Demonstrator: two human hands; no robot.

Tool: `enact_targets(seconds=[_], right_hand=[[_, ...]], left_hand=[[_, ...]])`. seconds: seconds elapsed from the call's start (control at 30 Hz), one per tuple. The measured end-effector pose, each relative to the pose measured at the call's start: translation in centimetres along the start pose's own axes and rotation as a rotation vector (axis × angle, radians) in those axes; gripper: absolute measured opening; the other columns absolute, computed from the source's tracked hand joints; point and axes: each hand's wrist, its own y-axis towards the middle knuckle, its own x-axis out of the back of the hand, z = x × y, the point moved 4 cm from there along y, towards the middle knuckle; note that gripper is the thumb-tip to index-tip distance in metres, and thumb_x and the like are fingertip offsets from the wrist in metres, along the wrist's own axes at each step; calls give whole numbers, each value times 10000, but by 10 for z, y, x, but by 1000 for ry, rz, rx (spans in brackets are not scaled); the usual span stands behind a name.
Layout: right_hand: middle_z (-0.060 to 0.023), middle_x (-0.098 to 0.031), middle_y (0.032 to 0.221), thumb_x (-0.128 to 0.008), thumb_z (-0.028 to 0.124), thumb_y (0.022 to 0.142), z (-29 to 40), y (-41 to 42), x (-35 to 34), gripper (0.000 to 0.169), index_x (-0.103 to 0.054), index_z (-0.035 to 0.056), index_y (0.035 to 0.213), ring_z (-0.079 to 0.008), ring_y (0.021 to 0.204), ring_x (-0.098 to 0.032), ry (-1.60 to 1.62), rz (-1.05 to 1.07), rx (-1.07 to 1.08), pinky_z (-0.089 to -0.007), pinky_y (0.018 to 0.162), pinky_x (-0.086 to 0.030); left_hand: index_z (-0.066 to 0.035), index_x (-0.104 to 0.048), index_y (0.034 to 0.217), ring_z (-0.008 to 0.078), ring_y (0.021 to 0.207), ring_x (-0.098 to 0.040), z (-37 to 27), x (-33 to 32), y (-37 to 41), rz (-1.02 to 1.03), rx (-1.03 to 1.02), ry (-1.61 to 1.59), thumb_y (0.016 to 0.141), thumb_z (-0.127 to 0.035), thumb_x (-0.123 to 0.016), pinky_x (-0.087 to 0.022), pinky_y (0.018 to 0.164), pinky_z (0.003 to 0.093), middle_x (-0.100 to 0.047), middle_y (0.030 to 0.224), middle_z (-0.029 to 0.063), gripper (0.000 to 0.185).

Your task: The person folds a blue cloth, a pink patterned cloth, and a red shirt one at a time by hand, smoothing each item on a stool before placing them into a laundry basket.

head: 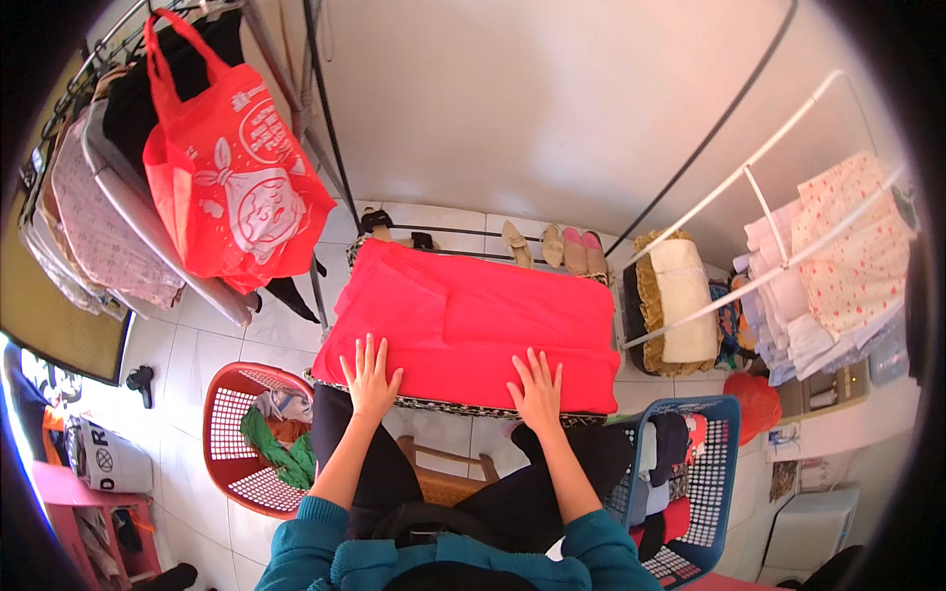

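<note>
A bright red-pink cloth garment (517, 310) lies spread and partly folded over a padded surface, whose black-and-white patterned cover (458, 408) shows along the near edge. My left hand (372, 380) rests flat on the cloth's near left part, fingers apart. On the near right part, my right hand (537, 391) lies palm down, its fingers also spread. Neither hand grips anything. A diagonal fold or seam runs across the cloth's left half. What supports the padded surface is mostly hidden beneath it.
A red-brown plastic basket (222, 436) with loose clothes stands at left. At right, a blue basket (709, 487) holds folded clothes. A red tote bag (236, 177) hangs from the left clothes rack. Several shoes (553, 245) sit behind the cloth. White rack bars (746, 166) slant at right.
</note>
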Motion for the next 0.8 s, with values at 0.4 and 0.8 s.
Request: enact_targets(seconds=[0.4,0.8], right_hand=[[-131,-634,1038,-588,299,843,36,79,-32,371,-573,79,1142,-316,976,-583,301,-23,-164,-508,837,-420],[-71,-672,920,-711,323,761,104,120,-123,305,-627,70,910,-243,999,-591,682,566,-508,-431,877,-400]], left_hand=[[-57,-605,1074,275,1080,-536,100,6,93,-6,254,-301,827,-295,-594,-385,914,474,-603,1091,101,344],[-33,-616,800,222,1041,-589,120,-10,134,315,299,-907,756,-215,-692,-428,880,363,-672,923,115,202]])
